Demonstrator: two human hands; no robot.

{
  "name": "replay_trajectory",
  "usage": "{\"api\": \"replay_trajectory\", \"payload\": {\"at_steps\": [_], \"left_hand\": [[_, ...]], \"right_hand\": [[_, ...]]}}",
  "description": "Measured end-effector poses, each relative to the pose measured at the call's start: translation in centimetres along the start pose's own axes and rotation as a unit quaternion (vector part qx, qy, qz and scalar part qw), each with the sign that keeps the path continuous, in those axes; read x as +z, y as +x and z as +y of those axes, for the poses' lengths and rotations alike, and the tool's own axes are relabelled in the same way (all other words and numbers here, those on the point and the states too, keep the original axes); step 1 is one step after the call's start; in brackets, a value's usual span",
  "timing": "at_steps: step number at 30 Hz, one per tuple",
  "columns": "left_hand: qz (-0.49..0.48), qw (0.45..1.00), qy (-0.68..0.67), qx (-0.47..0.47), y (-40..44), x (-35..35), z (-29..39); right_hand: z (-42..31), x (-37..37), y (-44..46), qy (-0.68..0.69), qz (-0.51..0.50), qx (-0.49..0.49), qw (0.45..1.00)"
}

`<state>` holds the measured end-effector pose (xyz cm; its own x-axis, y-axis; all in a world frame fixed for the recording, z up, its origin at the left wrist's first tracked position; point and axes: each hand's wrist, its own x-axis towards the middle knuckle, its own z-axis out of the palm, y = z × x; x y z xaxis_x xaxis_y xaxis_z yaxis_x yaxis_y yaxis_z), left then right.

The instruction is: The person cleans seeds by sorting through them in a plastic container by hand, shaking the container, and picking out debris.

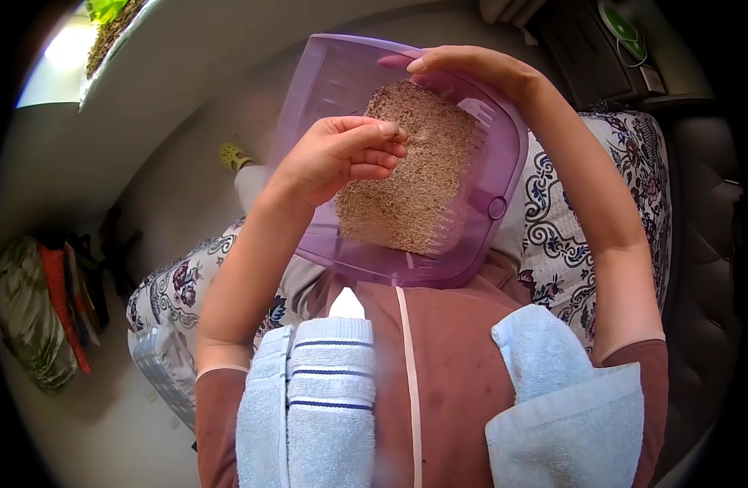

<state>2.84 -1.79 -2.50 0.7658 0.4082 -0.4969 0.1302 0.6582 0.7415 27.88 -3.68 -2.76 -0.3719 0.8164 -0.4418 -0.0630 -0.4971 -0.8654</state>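
Below my head camera, a translucent purple plastic basin (315, 89) sits tilted on the lap, its near edge against the brown shirt (463, 350). A heap of small tan grains (423, 183) covers much of its floor, darker toward the far end, with comb-like slots (477, 114) showing along the right side of the heap.

I see the left hand (337, 159) raised over the grains, thumb pressed toward the index finger in a closed pinch and the other fingers curled. Brown specks show at the fingertips, but I cannot tell whether they are pinched there or lie in the heap behind. The right hand (451, 58) grips the far rim of the basin, thumb over the inside, with part of it visible through the plastic.

Around the lap I make out a patterned cover (557, 236) with floral scrolls and, beyond the left forearm, a yellow-green clog (233, 156) on the floor. A striped light blue towel (333, 366) hangs down the left of the chest and a folded blue cloth (569, 407) down the right. A dark tufted panel (703, 268) stands at the far right.
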Motion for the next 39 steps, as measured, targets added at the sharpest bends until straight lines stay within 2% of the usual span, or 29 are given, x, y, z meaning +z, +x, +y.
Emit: {"api": "replay_trajectory", "payload": {"at_steps": [13, 19, 21, 23, 26, 27, 28, 29, 32, 39], "left_hand": [[0.006, 1.000, -0.017, 0.002, -0.2, 0.4, -0.1], [0.083, 0.970, 0.207, 0.099, -0.4, 1.3, -0.6], [0.134, 0.870, 0.407, 0.245, -0.5, 1.7, -0.9], [0.176, 0.706, 0.577, 0.371, -0.6, 2.0, -1.1], [0.166, 0.704, 0.582, 0.371, -0.9, 2.0, -1.2], [0.139, 0.814, 0.472, 0.307, -1.0, 1.8, -1.2], [0.108, 0.901, 0.348, 0.234, -1.1, 1.5, -1.1], [0.074, 0.962, 0.214, 0.154, -1.2, 1.3, -1.0], [0.027, 0.998, -0.004, 0.059, -1.4, 1.2, -0.6], [-0.027, 0.994, -0.101, 0.021, -1.6, 1.2, -0.8]], "right_hand": [[-0.6, 0.4, -0.7, -0.016, -0.002, 0.012, 1.000], [-1.0, 0.6, -1.3, 0.003, -0.026, 0.018, 0.999], [-0.6, 0.7, -1.1, -0.023, -0.008, 0.001, 1.000], [-0.5, 0.7, -1.0, -0.042, -0.002, -0.008, 0.999], [-0.5, 0.5, -0.9, -0.043, -0.008, -0.007, 0.999], [-0.2, 0.5, -0.7, -0.030, -0.007, -0.006, 1.000], [-0.1, 0.5, -0.6, -0.017, -0.006, -0.005, 1.000], [-0.4, 0.6, -0.8, -0.019, -0.004, -0.002, 1.000], [-1.2, 0.8, -1.4, -0.018, -0.004, 0.007, 1.000], [-0.7, 0.7, -1.2, -0.038, 0.004, 0.004, 0.999]]}}
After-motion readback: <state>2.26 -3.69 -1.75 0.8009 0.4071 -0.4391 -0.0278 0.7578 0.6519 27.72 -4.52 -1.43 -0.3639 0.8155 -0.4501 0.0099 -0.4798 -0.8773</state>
